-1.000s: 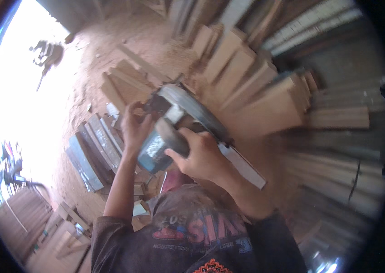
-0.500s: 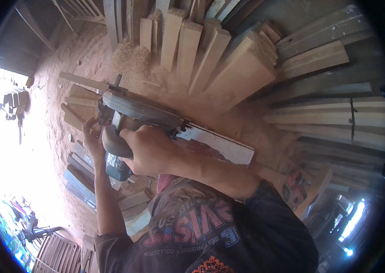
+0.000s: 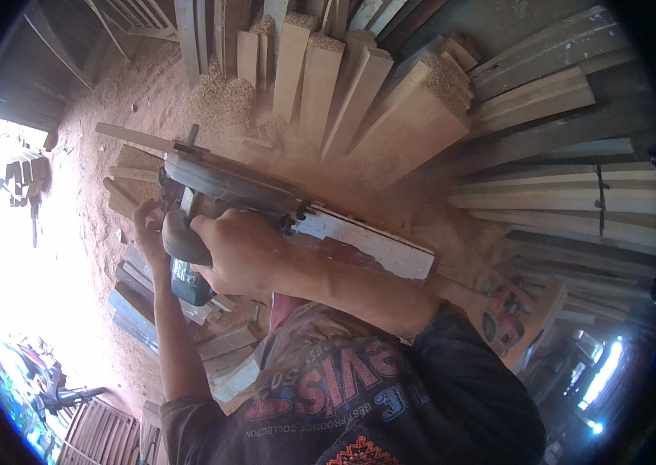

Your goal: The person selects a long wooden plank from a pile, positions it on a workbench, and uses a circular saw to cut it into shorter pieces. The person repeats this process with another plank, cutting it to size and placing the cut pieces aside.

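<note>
A grey-and-dark power tool that looks like a circular saw [image 3: 227, 180], with a green motor housing [image 3: 190, 285], rests on a long narrow wooden strip [image 3: 130, 137]. The strip's left end sticks out past the saw. My right hand [image 3: 241, 249] is wrapped round the saw's rear handle. At the tool's front, my left hand [image 3: 150, 232] has its fingers curled against it; the saw's body partly hides them. A board with worn white paint [image 3: 374, 244] extends beneath and to the right of the saw.
Stacked light timbers [image 3: 413, 116], topped with shavings, stand at the far side. More planks [image 3: 560, 198] lie at the right, near a red tool [image 3: 508, 314]. Offcuts [image 3: 138, 291] lie beside my left forearm. Sawdust covers the ground [image 3: 96, 201].
Both hands and the saw have shifted slightly left along the board. The strip's end also reaches a little farther left.
</note>
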Motion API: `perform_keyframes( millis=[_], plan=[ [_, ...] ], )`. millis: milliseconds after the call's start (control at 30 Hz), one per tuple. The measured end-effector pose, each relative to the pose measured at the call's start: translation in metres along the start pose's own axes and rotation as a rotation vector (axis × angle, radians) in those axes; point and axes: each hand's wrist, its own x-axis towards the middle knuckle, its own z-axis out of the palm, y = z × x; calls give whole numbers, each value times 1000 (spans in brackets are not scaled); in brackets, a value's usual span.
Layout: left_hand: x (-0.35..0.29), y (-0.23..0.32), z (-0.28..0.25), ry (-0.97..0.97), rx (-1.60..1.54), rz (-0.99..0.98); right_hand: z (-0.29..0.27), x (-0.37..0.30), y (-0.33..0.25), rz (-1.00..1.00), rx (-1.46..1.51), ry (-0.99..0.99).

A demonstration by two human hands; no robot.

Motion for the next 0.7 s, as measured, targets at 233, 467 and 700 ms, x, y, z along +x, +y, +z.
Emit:
perform_keyframes(
  millis=[233,467,700],
  plan=[
    [7,-3,-8,12,56,13,6,9,-1,-20,13,23],
    [17,-17,-17,-21,22,42,9,17,-3,-40,15,21],
    [31,-30,-28,-20,138,179,13,29,-6,-39,23,11]
  ],
)
